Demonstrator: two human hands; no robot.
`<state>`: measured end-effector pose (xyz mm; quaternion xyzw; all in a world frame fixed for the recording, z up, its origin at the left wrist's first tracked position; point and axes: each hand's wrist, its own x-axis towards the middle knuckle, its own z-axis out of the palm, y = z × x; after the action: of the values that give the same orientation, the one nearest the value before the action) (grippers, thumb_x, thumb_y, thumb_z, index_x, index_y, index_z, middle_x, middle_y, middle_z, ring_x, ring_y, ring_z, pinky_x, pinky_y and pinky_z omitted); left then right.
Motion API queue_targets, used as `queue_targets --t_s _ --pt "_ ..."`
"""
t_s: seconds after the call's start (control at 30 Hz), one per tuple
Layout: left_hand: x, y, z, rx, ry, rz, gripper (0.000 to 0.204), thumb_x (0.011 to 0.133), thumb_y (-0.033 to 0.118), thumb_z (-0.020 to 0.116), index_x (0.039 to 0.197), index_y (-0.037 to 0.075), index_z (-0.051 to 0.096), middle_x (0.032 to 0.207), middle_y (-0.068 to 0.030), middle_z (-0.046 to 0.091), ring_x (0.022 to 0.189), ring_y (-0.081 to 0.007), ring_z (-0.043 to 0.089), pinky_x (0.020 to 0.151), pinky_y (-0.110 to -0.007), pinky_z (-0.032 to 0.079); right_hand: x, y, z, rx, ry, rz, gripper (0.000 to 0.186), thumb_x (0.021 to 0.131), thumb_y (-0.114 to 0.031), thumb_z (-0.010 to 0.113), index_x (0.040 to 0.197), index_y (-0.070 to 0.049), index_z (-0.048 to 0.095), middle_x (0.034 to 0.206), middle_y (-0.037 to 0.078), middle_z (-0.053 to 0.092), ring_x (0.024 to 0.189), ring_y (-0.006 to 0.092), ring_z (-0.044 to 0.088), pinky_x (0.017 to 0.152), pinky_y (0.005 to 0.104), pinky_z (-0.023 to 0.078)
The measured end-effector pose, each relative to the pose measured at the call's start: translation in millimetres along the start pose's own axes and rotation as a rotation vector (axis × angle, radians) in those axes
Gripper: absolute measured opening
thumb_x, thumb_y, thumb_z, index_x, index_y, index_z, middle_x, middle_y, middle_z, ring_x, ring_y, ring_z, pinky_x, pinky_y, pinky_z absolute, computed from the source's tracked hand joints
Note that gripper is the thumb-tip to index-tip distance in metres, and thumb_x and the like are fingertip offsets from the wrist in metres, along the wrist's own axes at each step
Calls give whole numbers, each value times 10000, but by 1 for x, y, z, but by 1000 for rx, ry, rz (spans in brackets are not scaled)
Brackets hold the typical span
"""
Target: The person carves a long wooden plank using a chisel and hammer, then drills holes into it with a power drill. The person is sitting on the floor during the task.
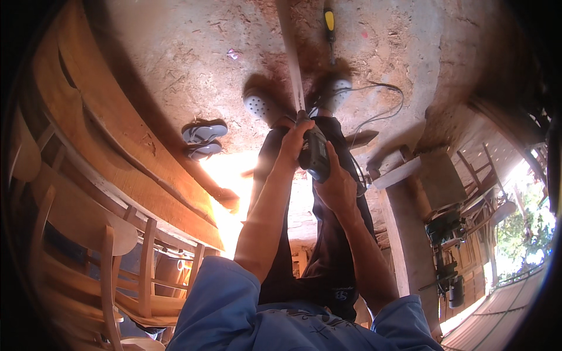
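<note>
Both of my hands are closed around a dark, corded power tool (317,153), held low between my knees; its exact kind is hard to make out. My left hand (294,139) grips its front end, close to a long, narrow wooden strip (291,52). That strip runs from the tool's tip away between my feet to the far edge of the view. Wrapped around the tool's rear body is my right hand (338,186). A black cord (400,100) loops over the floor to the right of my feet.
A yellow-and-black screwdriver (330,26) lies beyond my right foot. Grey flip-flops (204,133) rest left of my feet. Long wooden boards (126,137) and chair frames (146,266) crowd the left. On the right stand a wooden bench (410,234) and machinery (448,251).
</note>
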<state>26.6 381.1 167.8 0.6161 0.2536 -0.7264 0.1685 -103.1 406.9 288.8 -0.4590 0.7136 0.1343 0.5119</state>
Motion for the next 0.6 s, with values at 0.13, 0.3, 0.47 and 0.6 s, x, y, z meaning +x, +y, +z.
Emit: queue_targets --t_s 0.13,0.3,0.47,0.6 --pt "-3 4 0 -9 -38 1 352 897 343 790 1073 50 704 853 -64 718 692 -176 705 641 -321 599 0 -6 1 -1 4 18 936 795 -107 749 1620 -132 307 920 239 743 830 455 733 713 561 578" --pt "-2 5 2 -7 -31 -29 334 904 331 783 1073 53 703 844 -64 718 680 -175 704 635 -317 597 2 -7 -1 9 -8 37 915 805 -115 752 1612 -128 321 881 222 746 808 454 734 701 555 576" --pt "2 3 0 -25 -45 -23 332 899 337 785 1057 55 707 833 -65 718 675 -181 705 637 -322 597 2 -6 -1 27 11 24 905 804 -109 753 1606 -139 334 852 229 741 785 463 730 687 566 572" --pt "4 2 1 5 -29 -22 308 903 322 781 1049 61 707 830 -64 717 672 -182 704 634 -324 594 3 -5 -1 54 24 41 844 820 -121 746 1580 -146 379 825 255 729 776 493 712 682 579 565"
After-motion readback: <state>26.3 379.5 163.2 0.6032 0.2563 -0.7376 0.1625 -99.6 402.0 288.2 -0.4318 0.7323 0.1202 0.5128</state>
